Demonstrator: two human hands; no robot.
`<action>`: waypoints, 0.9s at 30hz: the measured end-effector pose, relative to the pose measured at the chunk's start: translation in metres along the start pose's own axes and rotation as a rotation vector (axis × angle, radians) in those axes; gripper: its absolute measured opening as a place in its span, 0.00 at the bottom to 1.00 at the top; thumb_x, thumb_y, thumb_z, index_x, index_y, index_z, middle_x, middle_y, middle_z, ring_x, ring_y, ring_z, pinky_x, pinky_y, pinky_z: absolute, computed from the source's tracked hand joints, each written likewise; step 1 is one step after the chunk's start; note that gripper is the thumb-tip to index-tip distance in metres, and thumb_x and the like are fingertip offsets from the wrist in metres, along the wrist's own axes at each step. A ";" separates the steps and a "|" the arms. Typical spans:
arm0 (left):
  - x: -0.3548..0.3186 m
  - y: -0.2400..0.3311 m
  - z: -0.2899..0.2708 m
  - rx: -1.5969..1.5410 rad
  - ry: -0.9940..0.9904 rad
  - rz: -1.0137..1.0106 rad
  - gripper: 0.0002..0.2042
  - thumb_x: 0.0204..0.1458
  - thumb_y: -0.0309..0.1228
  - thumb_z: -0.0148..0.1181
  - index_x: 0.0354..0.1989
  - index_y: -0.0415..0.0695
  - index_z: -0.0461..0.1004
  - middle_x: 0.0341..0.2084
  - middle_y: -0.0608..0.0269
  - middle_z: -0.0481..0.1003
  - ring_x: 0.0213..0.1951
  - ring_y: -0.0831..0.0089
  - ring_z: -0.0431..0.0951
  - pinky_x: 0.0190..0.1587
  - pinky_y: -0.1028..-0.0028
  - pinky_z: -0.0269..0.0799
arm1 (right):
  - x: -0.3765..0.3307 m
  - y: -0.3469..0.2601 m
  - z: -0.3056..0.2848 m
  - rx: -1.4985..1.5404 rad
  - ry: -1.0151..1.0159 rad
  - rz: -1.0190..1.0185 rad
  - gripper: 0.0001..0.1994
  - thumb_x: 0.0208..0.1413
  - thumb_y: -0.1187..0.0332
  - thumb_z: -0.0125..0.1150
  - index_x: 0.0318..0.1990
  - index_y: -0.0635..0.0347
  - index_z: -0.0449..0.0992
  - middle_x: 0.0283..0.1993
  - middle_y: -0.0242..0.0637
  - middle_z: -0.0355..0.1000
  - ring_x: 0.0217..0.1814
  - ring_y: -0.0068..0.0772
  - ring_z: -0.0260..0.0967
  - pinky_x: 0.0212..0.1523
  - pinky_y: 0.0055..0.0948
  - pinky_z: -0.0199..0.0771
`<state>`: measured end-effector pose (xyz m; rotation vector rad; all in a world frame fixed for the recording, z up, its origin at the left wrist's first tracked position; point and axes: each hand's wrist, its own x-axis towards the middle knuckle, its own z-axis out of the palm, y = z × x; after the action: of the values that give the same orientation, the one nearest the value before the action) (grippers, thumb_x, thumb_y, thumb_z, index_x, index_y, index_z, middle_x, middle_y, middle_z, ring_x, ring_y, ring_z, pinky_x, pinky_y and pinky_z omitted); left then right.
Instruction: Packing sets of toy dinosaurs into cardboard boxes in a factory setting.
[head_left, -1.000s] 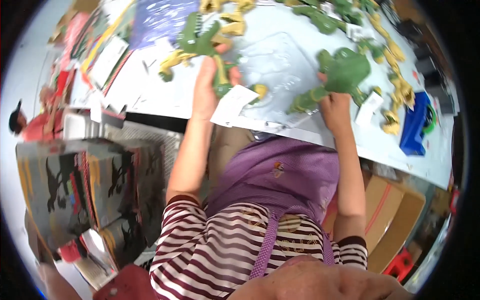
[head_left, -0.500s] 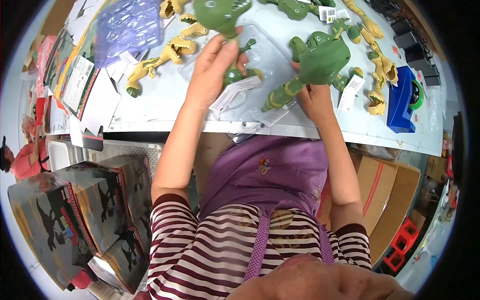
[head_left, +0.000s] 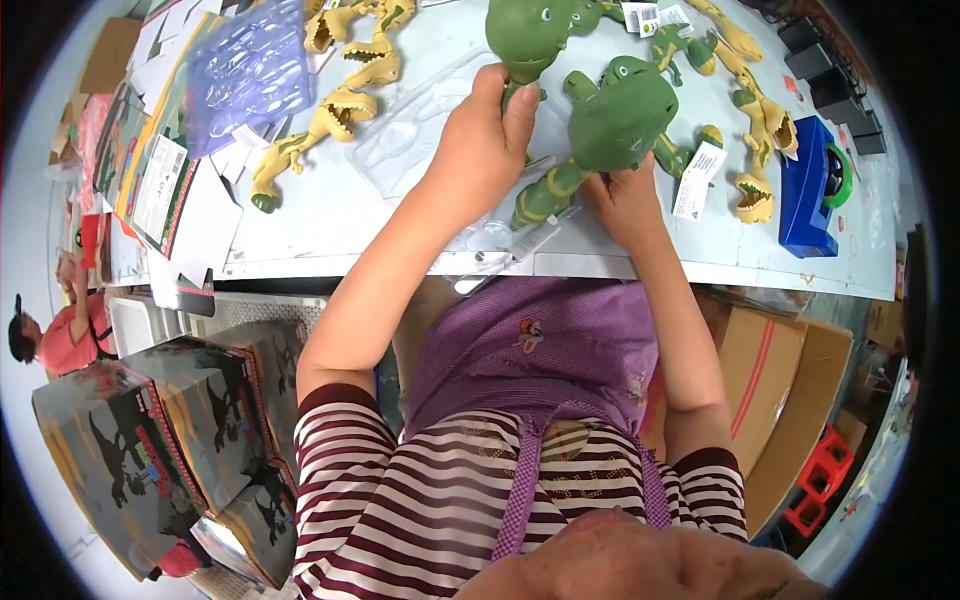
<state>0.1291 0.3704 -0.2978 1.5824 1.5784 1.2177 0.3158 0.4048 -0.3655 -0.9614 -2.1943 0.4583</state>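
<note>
My left hand (head_left: pixel 488 150) is closed around the neck or body of a green toy dinosaur (head_left: pixel 525 38), whose head points up past my fingers. Its lower part is mostly hidden by the hand. In my right hand (head_left: pixel 628 205) is a second green toy dinosaur (head_left: pixel 622 118), gripped low on the body, with its striped tail slanting down toward the table edge. The two toys are close together. Under and beside my left hand lies a clear plastic tray (head_left: pixel 385 150). A white paper tag (head_left: pixel 699 180) rests to the right of my right hand, by another green toy.
Yellow toy dinosaurs (head_left: pixel 345 112) lie at the left, more (head_left: pixel 755 198) at the right. A bluish blister tray (head_left: pixel 250 85) and printed card sheets (head_left: pixel 165 185) sit far left. A blue tape dispenser (head_left: pixel 805 195) stands right. Printed boxes (head_left: pixel 115 440) and an open carton (head_left: pixel 790 380) are below.
My left hand has moved right with its green dinosaur, toward the other one. The right hand's dinosaur has shifted slightly left. The clear tray is now less covered on its left side.
</note>
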 end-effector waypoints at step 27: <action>0.001 -0.030 0.009 -0.112 -0.062 0.237 0.15 0.55 0.36 0.47 0.44 0.37 0.62 0.33 0.41 0.71 0.37 0.47 0.73 0.39 0.60 0.67 | 0.002 -0.002 -0.001 0.096 -0.161 0.079 0.19 0.54 0.67 0.48 0.51 0.68 0.67 0.51 0.48 0.66 0.53 0.42 0.62 0.56 0.36 0.55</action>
<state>0.1237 0.3773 -0.3280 1.7527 1.2883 1.3413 0.3144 0.4053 -0.3625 -0.9915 -2.2603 0.6932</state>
